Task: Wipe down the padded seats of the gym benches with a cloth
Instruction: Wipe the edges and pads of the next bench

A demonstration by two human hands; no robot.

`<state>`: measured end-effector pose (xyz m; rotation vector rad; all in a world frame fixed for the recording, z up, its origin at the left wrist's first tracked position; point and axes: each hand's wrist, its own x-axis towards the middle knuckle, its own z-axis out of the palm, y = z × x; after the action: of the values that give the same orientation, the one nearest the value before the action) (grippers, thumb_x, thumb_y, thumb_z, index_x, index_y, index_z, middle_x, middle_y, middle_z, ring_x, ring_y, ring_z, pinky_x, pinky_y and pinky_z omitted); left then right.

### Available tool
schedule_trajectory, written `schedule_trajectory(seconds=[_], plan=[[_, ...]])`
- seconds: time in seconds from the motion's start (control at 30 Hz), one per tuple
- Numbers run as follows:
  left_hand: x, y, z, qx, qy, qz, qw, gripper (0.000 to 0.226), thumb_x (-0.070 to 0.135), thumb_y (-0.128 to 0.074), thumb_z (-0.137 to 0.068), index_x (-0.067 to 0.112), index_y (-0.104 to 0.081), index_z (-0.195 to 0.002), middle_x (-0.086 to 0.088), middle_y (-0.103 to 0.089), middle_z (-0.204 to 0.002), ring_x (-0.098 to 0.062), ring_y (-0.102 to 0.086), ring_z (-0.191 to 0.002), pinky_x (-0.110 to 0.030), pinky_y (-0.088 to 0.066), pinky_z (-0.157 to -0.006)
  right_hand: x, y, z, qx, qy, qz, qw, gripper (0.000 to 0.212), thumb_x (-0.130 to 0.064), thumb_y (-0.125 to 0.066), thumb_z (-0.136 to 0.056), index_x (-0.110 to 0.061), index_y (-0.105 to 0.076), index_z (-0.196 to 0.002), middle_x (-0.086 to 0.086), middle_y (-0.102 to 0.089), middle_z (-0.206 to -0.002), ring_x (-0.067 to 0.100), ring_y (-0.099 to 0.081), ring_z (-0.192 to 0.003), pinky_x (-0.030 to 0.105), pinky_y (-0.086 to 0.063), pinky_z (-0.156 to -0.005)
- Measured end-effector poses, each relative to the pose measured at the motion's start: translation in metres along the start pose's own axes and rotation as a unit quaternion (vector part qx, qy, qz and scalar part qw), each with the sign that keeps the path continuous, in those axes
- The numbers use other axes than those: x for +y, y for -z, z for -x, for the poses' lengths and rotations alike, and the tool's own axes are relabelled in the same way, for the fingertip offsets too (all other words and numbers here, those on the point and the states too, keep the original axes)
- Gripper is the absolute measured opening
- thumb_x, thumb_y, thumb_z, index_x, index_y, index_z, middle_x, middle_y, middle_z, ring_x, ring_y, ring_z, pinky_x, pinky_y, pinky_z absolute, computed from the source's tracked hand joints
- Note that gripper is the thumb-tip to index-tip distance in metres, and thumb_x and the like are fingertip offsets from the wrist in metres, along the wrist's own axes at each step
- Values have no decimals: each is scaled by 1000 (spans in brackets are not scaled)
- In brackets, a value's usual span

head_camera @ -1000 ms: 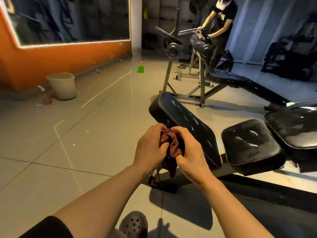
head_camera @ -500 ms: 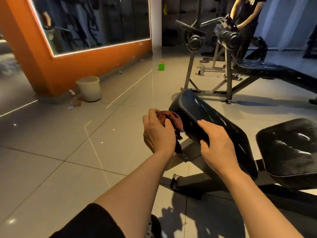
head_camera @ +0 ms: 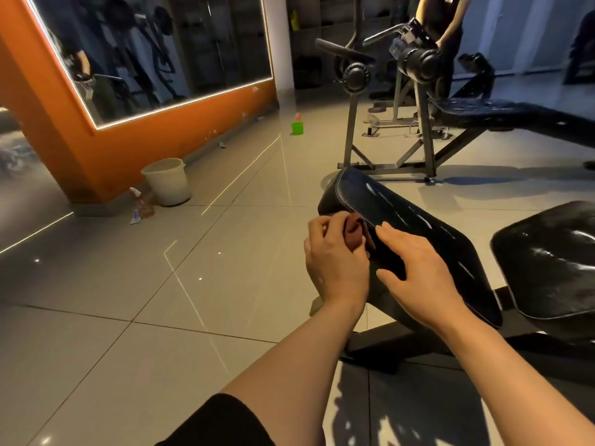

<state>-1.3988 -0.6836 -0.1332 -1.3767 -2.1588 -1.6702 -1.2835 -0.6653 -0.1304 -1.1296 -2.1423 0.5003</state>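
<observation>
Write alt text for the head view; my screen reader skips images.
A left hand grips a brown cloth at the edge of a black bench pad, with the right hand resting flat on the pad. A bucket stands by an orange wall.

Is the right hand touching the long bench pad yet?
Touching. In the head view the right hand lies flat with straight fingers on the top of the long bench pad, no gap visible, while the left hand holds the cloth at its edge.
</observation>
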Motion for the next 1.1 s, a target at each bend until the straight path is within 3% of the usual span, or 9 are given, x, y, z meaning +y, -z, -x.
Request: schedule_trajectory(seconds=[0.1, 0.17, 0.3, 0.43, 0.6, 0.77, 0.83, 0.97, 1.1], plan=[[-3, -4, 26, -137, -30, -45, 989, 25, 12, -65, -84, 26, -61, -104, 10, -49, -105, -13, -52, -94, -24, -49, -78, 1, 2, 3, -24, 4, 0, 1000, 76, -9, -68, -86, -29, -31, -149, -11, -29, -155, 8, -22, -144, 28, -22, -114], [-2, -6, 37, -163, -34, -60, 984, 17, 12, -61, -87, 25, -60, -97, 14, -45, -97, -13, -49, -90, -25, -47, -75, 3, 6, 4, -36, 3, -11, 999, 76, -8, -67, -87, -31, -30, -149, -13, -27, -156, 7, -20, -144, 28, -18, -115], [9, -2, 24, 2, 27, -4, 1000, 21, 4, -58, -85, 21, -60, -96, 6, -51, -100, -14, -53, -91, -24, -47, -74, 6, 11, 2, -60, -2, -31, 998, 70, -2, -57, -92, -32, -30, -149, -17, -24, -156, -6, -12, -136, 35, -6, -122], [11, 8, -1, 142, 123, 76, 979, 26, 5, -62, -88, 18, -56, -110, 1, -47, -114, -12, -50, -99, -19, -49, -86, 5, 11, 3, -63, -17, -38, 997, 69, 2, -50, -94, -31, -28, -150, -15, -23, -157, 4, -15, -144, 33, -9, -121], [20, -13, 20, 52, 60, 101, 992, 40, 32, -71, -86, 21, -57, -122, 0, -46, -125, -10, -49, -108, -19, -48, -89, 3, 11, 3, -68, -10, -47, 997, 72, 2, -52, -93, -32, -25, -150, -14, -22, -158, 5, -14, -146, 37, -10, -122], [16, -10, 21, 41, 56, 86, 994, 28, 27, -64, -91, 21, -63, -118, 0, -45, -132, -10, -48, -114, -17, -43, -93, 2, 10, 3, -62, -13, -45, 997, 71, 0, -54, -93, -31, -27, -151, -13, -22, -158, 7, -15, -146, 34, -15, -121], [15, -8, 24, -13, 59, 52, 997, 26, 25, -65, -91, 25, -62, -116, 3, -50, -124, -11, -51, -108, -22, -47, -91, 1, 10, 4, -59, -17, -44, 997, 70, 0, -54, -93, -31, -27, -150, -12, -23, -158, 8, -16, -146, 34, -15, -120], [11, -5, 34, -130, 68, 32, 989, 19, 11, -60, -89, 26, -60, -101, 4, -55, -106, -6, -53, -87, -9, -39, -71, 0, 11, 5, -63, -20, -44, 997, 70, 0, -54, -93, -30, -27, -150, -12, -22, -159, 8, -14, -147, 42, -14, -122], [19, 7, 14, 18, 121, 53, 991, 18, 1, -51, -89, 19, -50, -90, 2, -55, -97, -1, -48, -75, -7, -34, -59, 0, 13, 5, -75, -22, -47, 996, 71, 0, -52, -94, -29, -24, -152, -12, -19, -159, 7, -11, -147, 40, -10, -122]])
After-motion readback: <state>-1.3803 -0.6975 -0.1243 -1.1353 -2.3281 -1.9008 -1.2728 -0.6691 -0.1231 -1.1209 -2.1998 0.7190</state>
